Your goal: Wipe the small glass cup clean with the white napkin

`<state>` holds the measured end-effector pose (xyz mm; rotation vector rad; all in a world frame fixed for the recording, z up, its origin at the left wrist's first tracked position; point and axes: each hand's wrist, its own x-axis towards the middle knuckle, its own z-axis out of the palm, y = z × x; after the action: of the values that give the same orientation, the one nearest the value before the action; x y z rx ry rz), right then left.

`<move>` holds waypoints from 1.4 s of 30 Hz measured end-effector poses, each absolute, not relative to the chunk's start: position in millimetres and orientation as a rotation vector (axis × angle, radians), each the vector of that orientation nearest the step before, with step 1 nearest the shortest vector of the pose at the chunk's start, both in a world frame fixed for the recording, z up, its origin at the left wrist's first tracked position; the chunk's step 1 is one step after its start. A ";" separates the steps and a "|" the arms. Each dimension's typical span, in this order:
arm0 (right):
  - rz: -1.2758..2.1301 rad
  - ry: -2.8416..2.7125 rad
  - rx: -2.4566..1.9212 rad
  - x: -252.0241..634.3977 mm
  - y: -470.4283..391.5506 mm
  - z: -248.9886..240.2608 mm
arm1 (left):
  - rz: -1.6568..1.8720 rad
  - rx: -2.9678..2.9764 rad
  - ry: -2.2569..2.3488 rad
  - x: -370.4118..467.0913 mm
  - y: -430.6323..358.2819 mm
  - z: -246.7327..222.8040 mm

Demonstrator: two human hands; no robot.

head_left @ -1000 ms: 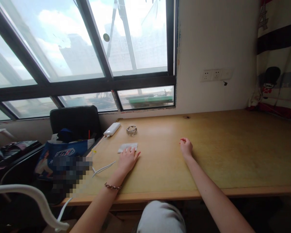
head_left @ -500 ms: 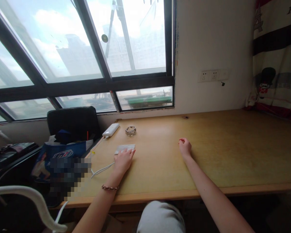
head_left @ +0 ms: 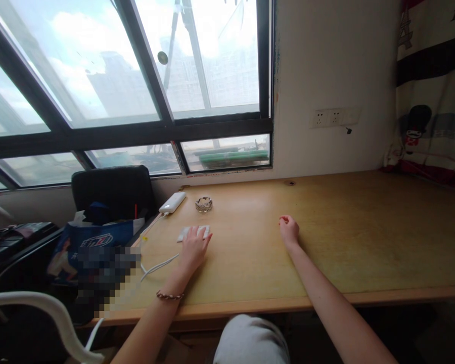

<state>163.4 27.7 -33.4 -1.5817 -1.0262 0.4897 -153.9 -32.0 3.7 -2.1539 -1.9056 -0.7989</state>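
My left hand (head_left: 193,247) lies palm down with its fingers spread over a small, flat, whitish packet-like thing (head_left: 181,234) on the wooden desk (head_left: 246,263). The fingers cover much of it, so its kind is unclear. A braided bracelet (head_left: 170,295) circles my left wrist. Farther right, my right hand (head_left: 289,230) rests on the desk with its fingers curled in, and nothing shows in it. Beyond my left hand stands a silvery woven ring-shaped band (head_left: 203,204). A white power bank (head_left: 172,202) with a cable plugged in lies near the desk's left edge.
A white cable (head_left: 160,265) runs along the desk toward its left edge. Left of the desk, a blue printed bag (head_left: 94,240) sits on a black chair (head_left: 111,189). A thick white tube (head_left: 47,308) curves through the lower left. Wall sockets (head_left: 328,118) are above the desk.
My left hand has shifted slightly forward, its fingers now reaching farther over the whitish thing. My right hand stays where it was. The view has turned very slightly.
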 end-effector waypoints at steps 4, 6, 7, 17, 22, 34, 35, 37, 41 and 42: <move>0.579 -1.064 -1.544 156.0 24.7 -28.1 | -1.046 -2.422 -1.844 -140.1 -33.4 6.1; 0.574 -1.116 -1.544 149.3 21.5 -25.2 | -1.104 -2.529 -1.874 -128.8 -34.2 8.8; 0.545 -1.147 -1.550 145.3 19.3 -23.6 | -1.125 -2.568 -1.877 -121.8 -33.9 10.6; 0.563 -1.607 -1.292 110.8 -5.4 -12.9 | -1.655 -2.804 -1.738 -3.1 14.6 12.3; 0.510 -1.663 -1.377 116.7 -4.7 -14.0 | -1.918 -2.830 -1.737 26.9 22.6 -9.8; 0.335 -1.818 -1.503 120.7 -3.3 -12.1 | -2.067 -2.762 -1.819 19.1 7.2 -12.4; 0.320 -1.832 -1.516 121.0 -2.9 -12.7 | -2.037 -2.762 -1.819 19.5 7.4 -12.1; 0.291 -1.853 -1.544 121.4 -2.5 -13.8 | -1.963 -2.770 -1.811 19.9 7.9 -12.2; 0.232 -1.874 -1.585 121.9 -2.4 -14.3 | -1.845 -2.768 -1.782 19.8 9.6 -13.8; 0.227 -1.879 -1.593 122.1 -2.4 -14.1 | -1.826 -2.770 -1.774 19.7 10.1 -14.2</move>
<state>122.1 -2.4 -14.1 -1.5927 -1.8788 0.2271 19.7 10.1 -14.2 -2.7703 -1.7740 -1.8263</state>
